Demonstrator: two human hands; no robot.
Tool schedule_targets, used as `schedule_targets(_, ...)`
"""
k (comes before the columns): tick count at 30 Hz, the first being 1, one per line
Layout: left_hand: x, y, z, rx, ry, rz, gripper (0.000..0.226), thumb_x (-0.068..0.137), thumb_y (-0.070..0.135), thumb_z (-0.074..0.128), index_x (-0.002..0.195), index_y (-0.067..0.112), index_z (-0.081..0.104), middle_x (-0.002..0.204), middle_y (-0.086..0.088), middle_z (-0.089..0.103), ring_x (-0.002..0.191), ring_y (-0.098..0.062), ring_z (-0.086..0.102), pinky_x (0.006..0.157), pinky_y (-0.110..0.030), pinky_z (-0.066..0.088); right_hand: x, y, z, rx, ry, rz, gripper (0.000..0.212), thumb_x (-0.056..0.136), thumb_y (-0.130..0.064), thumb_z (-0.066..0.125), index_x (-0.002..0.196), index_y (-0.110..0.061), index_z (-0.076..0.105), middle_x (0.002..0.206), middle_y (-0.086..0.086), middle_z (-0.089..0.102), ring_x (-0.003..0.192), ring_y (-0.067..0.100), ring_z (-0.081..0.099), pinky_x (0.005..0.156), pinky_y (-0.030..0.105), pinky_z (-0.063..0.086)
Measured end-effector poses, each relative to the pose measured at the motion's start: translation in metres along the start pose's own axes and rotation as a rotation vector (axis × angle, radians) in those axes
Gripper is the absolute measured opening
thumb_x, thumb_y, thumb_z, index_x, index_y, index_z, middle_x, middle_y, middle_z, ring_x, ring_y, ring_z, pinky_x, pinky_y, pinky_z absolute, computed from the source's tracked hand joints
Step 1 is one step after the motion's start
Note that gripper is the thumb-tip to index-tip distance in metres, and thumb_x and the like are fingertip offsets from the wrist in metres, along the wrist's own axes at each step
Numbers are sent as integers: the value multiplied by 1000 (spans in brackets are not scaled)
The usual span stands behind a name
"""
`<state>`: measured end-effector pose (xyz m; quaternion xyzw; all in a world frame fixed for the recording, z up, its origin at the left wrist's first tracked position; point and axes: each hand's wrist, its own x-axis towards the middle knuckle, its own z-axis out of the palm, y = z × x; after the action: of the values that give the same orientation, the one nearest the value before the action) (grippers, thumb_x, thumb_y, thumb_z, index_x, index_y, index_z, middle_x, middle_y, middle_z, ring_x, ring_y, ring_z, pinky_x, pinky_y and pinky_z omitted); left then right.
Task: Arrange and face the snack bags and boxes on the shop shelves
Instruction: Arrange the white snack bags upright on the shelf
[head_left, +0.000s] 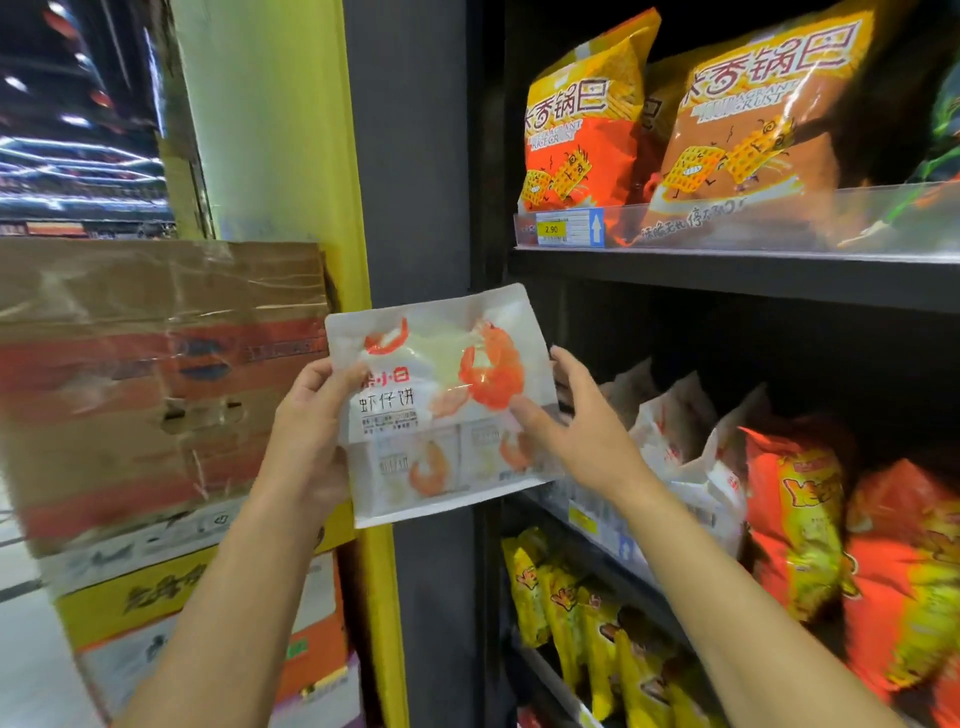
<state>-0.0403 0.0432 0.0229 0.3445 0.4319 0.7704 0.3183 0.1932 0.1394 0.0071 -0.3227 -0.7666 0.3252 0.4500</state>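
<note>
A white snack bag (436, 400) printed with red shrimps is held up in front of the dark shelf upright, facing me. My left hand (306, 431) grips its left edge, thumb on the front. My right hand (576, 421) holds its right edge, thumb across the front and fingers behind. More white bags of the same kind (680, 441) stand in a row on the middle shelf just right of my right hand.
Orange rice-crust bags (582, 119) (753, 119) stand on the upper shelf behind a clear rail with a price tag (569, 227). Red-and-yellow bags (800, 519) sit right of the white ones; yellow packs (571, 613) fill the shelf below. Stacked cardboard cartons (156, 384) stand at left by a yellow pillar (291, 130).
</note>
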Motion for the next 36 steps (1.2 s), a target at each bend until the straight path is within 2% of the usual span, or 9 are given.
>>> schedule_targets(3, 4, 11, -19, -4, -66, -76, 6, 99, 22, 66, 94, 24, 63, 106, -8, 79, 82, -21, 76, 73, -39, 60, -9, -15, 21, 148, -78, 78, 72, 79, -64, 66, 141, -32, 47, 125, -19, 65, 102, -14, 66, 76, 14, 59)
schedule_targets(10, 7, 21, -57, 0, -288, -252, 38, 101, 51, 57, 118, 22, 75, 115, -10, 77, 111, -30, 65, 99, -48, 45, -34, -10, 52, 461, -16, 242, 66, 85, -54, 78, 136, -17, 58, 126, 7, 74, 114, 28, 73, 101, 54, 56)
schedule_targets(14, 2, 22, -66, 33, -340, -295, 49, 100, 59, 48, 123, 21, 68, 113, 0, 74, 96, -15, 69, 90, -41, 47, -58, 7, 55, 820, 15, 386, 75, 68, -50, 91, 126, -10, 67, 126, 17, 73, 112, 35, 73, 96, 53, 60)
schedule_targets(18, -12, 26, -69, 66, -422, -357, 50, 101, 57, 49, 136, 22, 60, 127, 3, 75, 116, -18, 72, 91, -44, 57, -75, 19, 52, 1052, 71, 479, 92, 45, -48, 104, 124, -13, 74, 127, 16, 73, 108, 33, 75, 88, 52, 63)
schedule_targets(22, -25, 32, -64, 62, -476, -340, 59, 94, 59, 55, 140, 22, 57, 130, 2, 74, 122, -20, 70, 103, -52, 55, -81, 18, 41, 1057, 73, 460, 71, 46, -48, 103, 107, -17, 84, 123, 14, 75, 100, 29, 78, 74, 45, 65)
schedule_targets(26, -37, 32, -51, 128, -561, -277, 68, 80, 64, 62, 137, 28, 60, 126, 7, 75, 114, -13, 73, 94, -44, 57, -82, 11, 28, 937, 92, 440, 86, 64, -46, 95, 136, -11, 66, 133, 16, 70, 114, 33, 73, 85, 46, 64)
schedule_targets(31, -50, 12, -30, 406, -517, -99, 76, 80, 57, 84, 142, 26, 54, 125, 9, 75, 112, -11, 73, 103, -46, 56, -79, -7, 24, 597, 75, 368, 85, 75, -57, 83, 140, -11, 56, 124, 14, 74, 112, 34, 73, 97, 50, 58)
schedule_targets(33, -47, 2, -27, 404, -475, -54, 58, 89, 41, 82, 138, 21, 59, 124, 5, 76, 113, -16, 74, 103, -47, 57, -80, -18, 21, 524, 66, 336, 69, 84, -61, 66, 138, -19, 58, 124, 8, 75, 113, 30, 74, 101, 52, 55)
schedule_targets(36, -42, -6, -32, 157, -439, -243, 34, 98, 20, 69, 131, 22, 65, 120, -5, 78, 107, -25, 77, 92, -43, 62, -83, -29, 8, 629, 77, 362, 64, 88, -67, 45, 136, -28, 59, 130, 4, 73, 119, 28, 71, 105, 53, 53)
